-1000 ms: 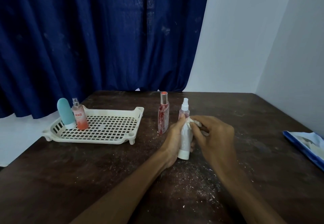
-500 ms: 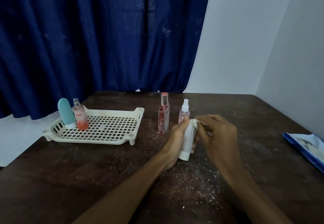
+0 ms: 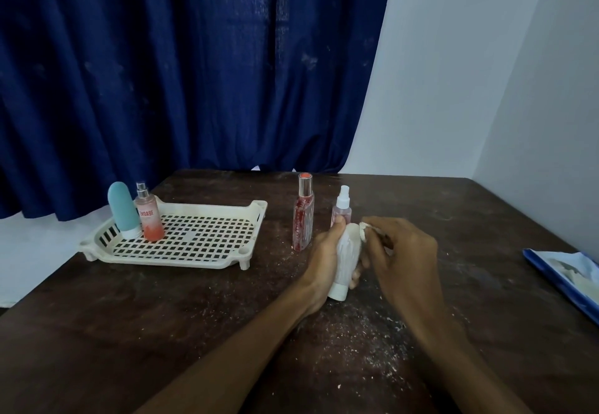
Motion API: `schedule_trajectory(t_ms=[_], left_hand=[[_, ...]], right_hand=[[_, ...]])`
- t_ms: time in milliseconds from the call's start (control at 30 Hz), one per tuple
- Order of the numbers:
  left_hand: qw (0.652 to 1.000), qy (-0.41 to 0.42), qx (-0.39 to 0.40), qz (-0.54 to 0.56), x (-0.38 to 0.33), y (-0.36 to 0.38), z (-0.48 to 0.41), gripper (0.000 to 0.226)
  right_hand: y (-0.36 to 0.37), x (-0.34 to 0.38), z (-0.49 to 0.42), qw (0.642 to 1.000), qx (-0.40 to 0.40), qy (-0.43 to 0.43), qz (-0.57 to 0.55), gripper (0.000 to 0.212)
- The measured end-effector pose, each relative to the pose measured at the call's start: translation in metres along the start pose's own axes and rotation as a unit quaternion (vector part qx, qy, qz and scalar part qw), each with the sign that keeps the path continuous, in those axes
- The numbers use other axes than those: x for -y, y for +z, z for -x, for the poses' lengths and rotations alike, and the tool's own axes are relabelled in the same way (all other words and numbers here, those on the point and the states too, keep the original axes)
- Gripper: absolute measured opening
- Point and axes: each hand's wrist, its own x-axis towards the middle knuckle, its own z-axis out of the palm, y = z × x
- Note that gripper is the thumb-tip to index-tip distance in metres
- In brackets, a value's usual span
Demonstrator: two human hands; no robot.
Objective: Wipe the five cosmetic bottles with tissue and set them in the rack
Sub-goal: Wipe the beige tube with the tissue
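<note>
My left hand (image 3: 321, 261) grips a white tube bottle (image 3: 346, 259), cap down, just above the table. My right hand (image 3: 402, 253) pinches a small wad of white tissue (image 3: 364, 231) against the tube's upper end. Behind the hands a tall red bottle (image 3: 303, 219) and a small pink spray bottle (image 3: 342, 209) stand on the table. The cream rack (image 3: 201, 253) lies at the left. In its far left corner stand a teal bottle (image 3: 123, 211) and an orange spray bottle (image 3: 149, 216).
The dark wooden table (image 3: 162, 332) carries white crumbs in front of the hands. A blue tissue packet (image 3: 570, 276) lies at the right edge. A blue curtain hangs behind the table, and white walls close the right side.
The tissue in my right hand has slid from the tube's left side up to its top end. The tube has tilted a little to the right in my left hand.
</note>
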Motion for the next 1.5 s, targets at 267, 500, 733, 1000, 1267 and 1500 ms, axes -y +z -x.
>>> schedule_trajectory(t_ms=[267, 500, 733, 1000, 1267, 1500], left_hand=[[0.999, 0.006, -0.007, -0.033, 0.001, -0.002, -0.002, 0.057], [0.999, -0.007, 0.031, -0.021, -0.004, -0.002, 0.001, 0.063], [0.998, -0.039, 0.028, 0.029, 0.0, -0.004, -0.004, 0.052], [0.994, -0.067, 0.005, 0.086, 0.001, -0.005, -0.007, 0.043], [0.994, -0.072, -0.002, 0.077, 0.001, -0.002, -0.008, 0.039], [0.996, -0.049, 0.014, 0.077, -0.002, -0.004, -0.006, 0.037]], right_hand=[[-0.004, 0.013, -0.007, 0.998, 0.009, -0.067, 0.016, 0.025], [0.001, 0.0, 0.002, 1.0, 0.001, -0.009, 0.021, 0.02], [-0.002, 0.014, 0.006, 0.998, -0.033, 0.036, -0.027, 0.022], [0.004, 0.019, 0.007, 1.0, -0.024, -0.006, -0.002, 0.024], [0.003, 0.015, 0.008, 0.999, -0.036, -0.015, 0.011, 0.024], [0.005, 0.01, 0.021, 0.999, -0.021, -0.042, 0.002, 0.026]])
